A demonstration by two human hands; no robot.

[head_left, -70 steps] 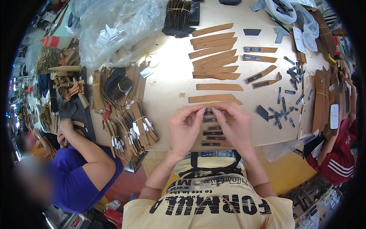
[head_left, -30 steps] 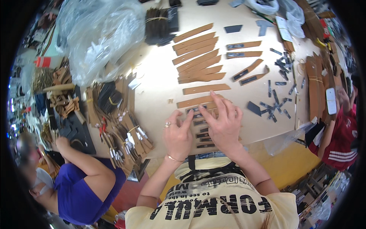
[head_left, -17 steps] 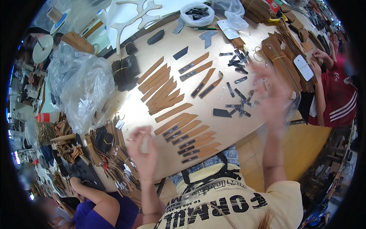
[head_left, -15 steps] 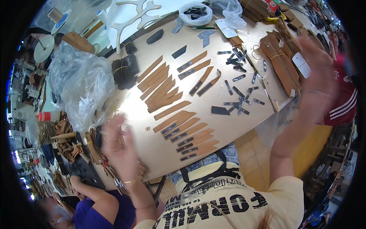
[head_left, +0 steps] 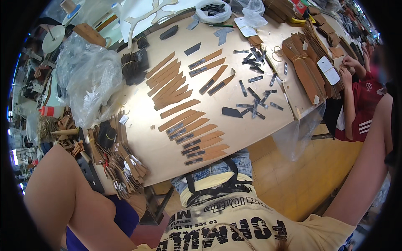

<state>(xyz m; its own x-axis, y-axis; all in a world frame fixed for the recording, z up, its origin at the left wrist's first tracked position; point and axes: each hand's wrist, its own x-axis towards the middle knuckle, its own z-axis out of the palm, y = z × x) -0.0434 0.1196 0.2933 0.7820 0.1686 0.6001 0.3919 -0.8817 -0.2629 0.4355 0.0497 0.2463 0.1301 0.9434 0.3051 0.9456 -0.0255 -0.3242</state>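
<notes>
Both of my arms are raised toward the picture's sides. My bent left arm (head_left: 63, 188) fills the lower left and my right arm (head_left: 368, 154) runs up to the right rim; neither hand shows. On the table in front of me lie tan leather strips (head_left: 164, 86) in an overlapping row. Nearer me are leather strips with dark patches (head_left: 193, 148) on their ends, and a few more patched strips (head_left: 208, 67) lie farther off. Small dark patches (head_left: 254, 98) are scattered to the right. A larger dark piece (head_left: 231, 111) rests beside them.
Clear plastic bags (head_left: 90, 79) heap at the left, above bundled strips with tags (head_left: 123, 167). Stacked brown leather pieces (head_left: 299, 62) lie at the right, near a co-worker in red (head_left: 364, 100). A white bag of dark pieces (head_left: 213, 11) stands at the back.
My left hand, which was over the table's left side, and my right hand, which was at the upper right, have both left the picture. The strips and patches keep their arrangement.
</notes>
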